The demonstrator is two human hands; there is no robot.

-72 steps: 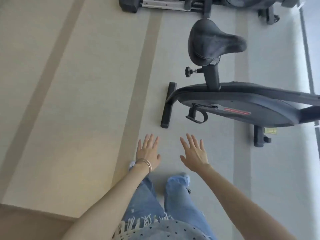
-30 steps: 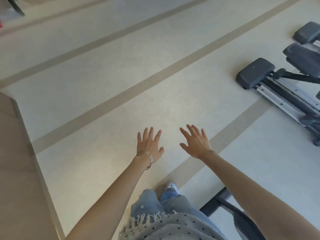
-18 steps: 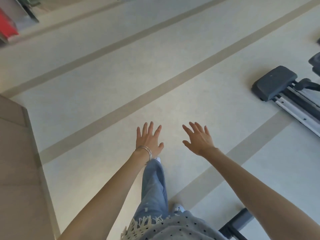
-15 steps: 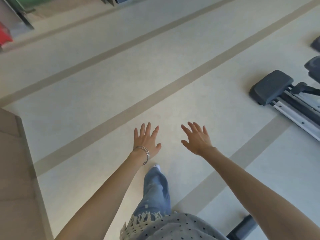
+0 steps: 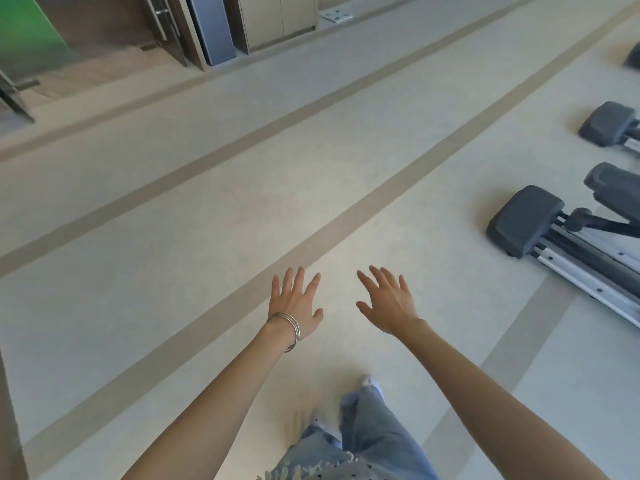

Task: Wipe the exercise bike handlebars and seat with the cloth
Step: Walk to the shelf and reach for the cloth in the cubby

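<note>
Both arms are stretched out in front, over the pale floor [image 5: 173, 306]. The left hand [image 5: 296, 306] hovers palm down. Its fingers [image 5: 298, 280] are straight and fanned apart, the thumb is out to the side, and it touches nothing. Thin silver bangles [image 5: 289, 327] ring that wrist. Just beside it, with a clear gap between, the right hand [image 5: 388, 306] is palm down too, its fingers [image 5: 377, 277] spread and loose, gripping nothing.

Under the hands a tan stripe [image 5: 346, 223] cuts diagonally across the floor toward the far right corner. A second stripe [image 5: 138, 197] runs alongside it, further out. Below the arms are blue jeans [image 5: 374, 434] and the toe of a white shoe [image 5: 372, 381] on the floor, nearer the right arm.

At the right edge of the floor lies a gym machine. It has a dark grey end cap [image 5: 526, 220] on a silver rail [image 5: 588, 275] that angles off toward the near right corner. Another grey foot [image 5: 609, 128] sits beyond it, blurred.

Along the far edge there is a green panel [image 5: 27, 32] at the left corner. Next come a grey-blue upright panel [image 5: 213, 29] and wooden cabinet doors [image 5: 277, 19]. A small metal plate [image 5: 335, 15] sits on the floor.

As for the exercise bike and the cloth, neither can be placed from this view.
</note>
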